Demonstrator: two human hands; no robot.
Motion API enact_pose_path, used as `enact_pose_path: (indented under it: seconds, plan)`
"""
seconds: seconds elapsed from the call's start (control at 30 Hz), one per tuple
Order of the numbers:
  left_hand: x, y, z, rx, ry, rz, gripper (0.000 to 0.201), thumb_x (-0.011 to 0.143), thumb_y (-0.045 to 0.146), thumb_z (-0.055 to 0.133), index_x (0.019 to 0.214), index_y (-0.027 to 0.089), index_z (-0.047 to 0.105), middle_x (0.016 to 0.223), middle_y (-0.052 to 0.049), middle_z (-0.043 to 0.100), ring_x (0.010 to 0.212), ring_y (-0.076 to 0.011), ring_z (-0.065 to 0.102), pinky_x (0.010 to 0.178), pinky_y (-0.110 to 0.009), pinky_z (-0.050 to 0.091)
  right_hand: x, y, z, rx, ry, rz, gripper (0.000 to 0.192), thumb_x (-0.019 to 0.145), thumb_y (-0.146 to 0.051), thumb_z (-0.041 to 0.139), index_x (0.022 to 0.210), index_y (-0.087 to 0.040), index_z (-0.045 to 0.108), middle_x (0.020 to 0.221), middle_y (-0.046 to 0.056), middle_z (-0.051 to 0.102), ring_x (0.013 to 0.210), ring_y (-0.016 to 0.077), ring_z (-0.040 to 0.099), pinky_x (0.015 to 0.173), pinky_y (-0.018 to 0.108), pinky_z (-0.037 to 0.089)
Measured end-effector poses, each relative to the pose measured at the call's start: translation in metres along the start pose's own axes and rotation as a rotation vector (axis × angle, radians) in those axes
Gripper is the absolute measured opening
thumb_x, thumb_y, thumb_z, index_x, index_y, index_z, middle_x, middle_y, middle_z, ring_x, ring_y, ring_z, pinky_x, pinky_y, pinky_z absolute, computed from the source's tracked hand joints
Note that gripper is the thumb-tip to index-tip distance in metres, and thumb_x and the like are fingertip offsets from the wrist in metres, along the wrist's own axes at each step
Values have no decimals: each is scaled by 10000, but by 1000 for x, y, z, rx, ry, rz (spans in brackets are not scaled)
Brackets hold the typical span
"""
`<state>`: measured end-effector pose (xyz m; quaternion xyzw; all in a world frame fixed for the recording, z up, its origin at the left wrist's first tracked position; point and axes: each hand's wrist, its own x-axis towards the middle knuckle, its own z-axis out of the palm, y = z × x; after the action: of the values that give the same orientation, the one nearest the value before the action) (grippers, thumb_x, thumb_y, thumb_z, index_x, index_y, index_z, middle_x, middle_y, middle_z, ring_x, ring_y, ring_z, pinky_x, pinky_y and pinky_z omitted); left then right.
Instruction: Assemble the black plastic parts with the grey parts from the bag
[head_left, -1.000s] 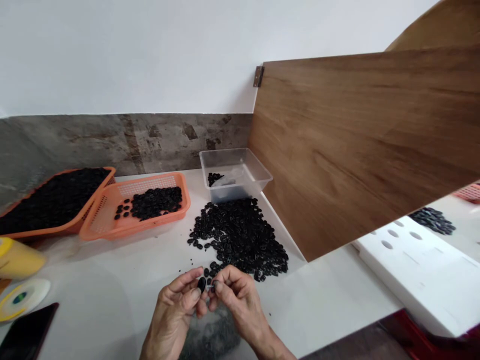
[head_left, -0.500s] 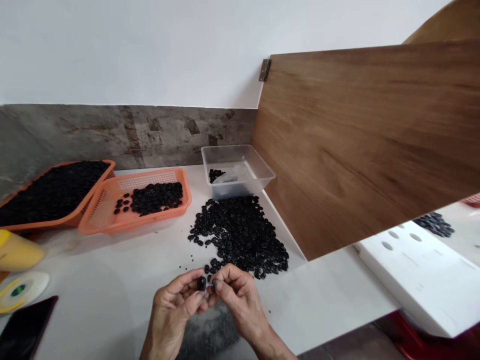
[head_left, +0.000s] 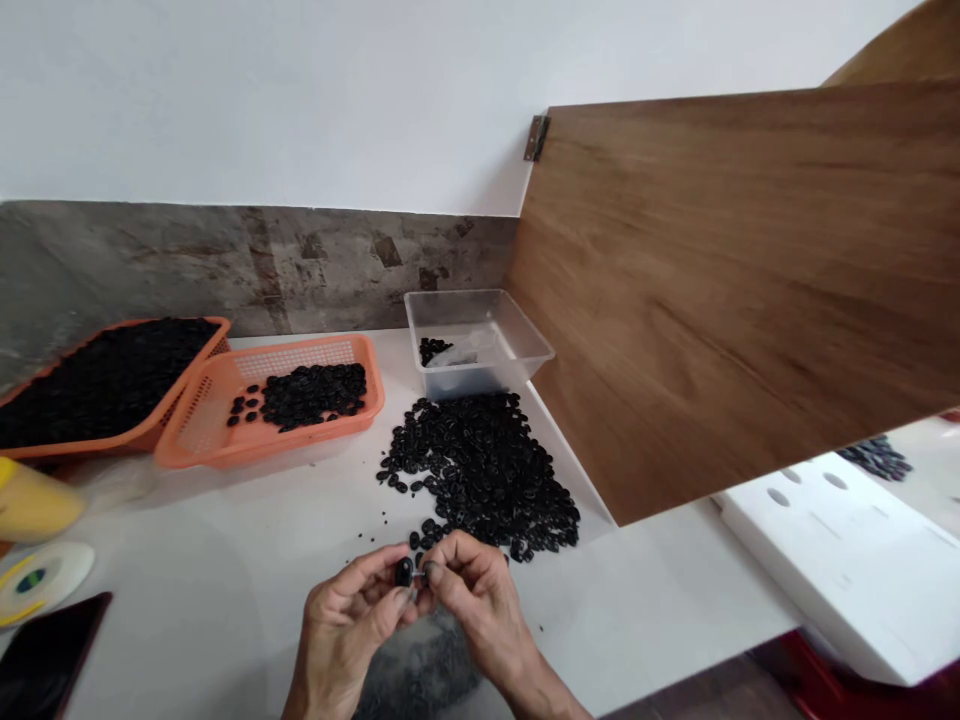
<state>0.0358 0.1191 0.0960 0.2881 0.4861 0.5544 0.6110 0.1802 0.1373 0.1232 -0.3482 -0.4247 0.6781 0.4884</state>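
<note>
Black oval piece point(head_left: 403, 572), small and glossy, sits pinched at the tips of both hands, low in the middle of the view, just above the near edge of the white worktop point(head_left: 225, 560). Going from big to small: a wooden door panel point(head_left: 735, 290) swings out across the right side, and the worktop runs beneath it. Two orange baskets stand to the left, the far basket point(head_left: 105, 385) heaped full of black pieces, the nearer basket point(head_left: 225, 440) holding a smaller pile. A loose heap of black pieces point(head_left: 480, 470) spreads over the worktop just beyond the hands, and a clear plastic tub point(head_left: 525, 345) stands right behind it. Now the hands: the left hand point(head_left: 345, 630) closes its thumb and forefinger narrowly on the oval piece, and the right hand point(head_left: 480, 600) meets it fingertip to fingertip, pinching something tiny against the piece's right side; what that is, I cannot tell. A dark bag point(head_left: 427, 670) lies under the wrists.
</note>
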Motion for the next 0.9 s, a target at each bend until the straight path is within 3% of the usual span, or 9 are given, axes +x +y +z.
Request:
enact_pose_path:
  seconds: [0.47, 0.67, 0.9]
  plan:
    - [-1, 5, 5, 69, -5, 53, 289, 571, 274, 851, 841, 192, 792, 593, -21, 687, 490, -123, 621, 524, -195, 546, 1, 3, -3, -33, 12, 34, 313, 813, -418, 665, 709, -139, 569, 562, 24, 647, 539, 138, 631, 584, 238, 477]
    - [-10, 7, 20, 55, 137, 115, 323, 539, 353, 861, 806, 188, 783, 561, 8, 656, 479, -109, 602, 507, -179, 530, 1, 7, -3, -61, 31, 64, 317, 787, -419, 686, 694, -141, 566, 562, 10, 625, 538, 135, 621, 595, 247, 486]
    - [-12, 4, 18, 86, 136, 147, 300, 557, 358, 855, 810, 213, 786, 593, 16, 658, 498, -100, 611, 517, -156, 532, 0, 9, -1, -96, 50, 65, 310, 774, -398, 695, 678, -130, 572, 582, 12, 604, 554, 125, 589, 594, 242, 466]
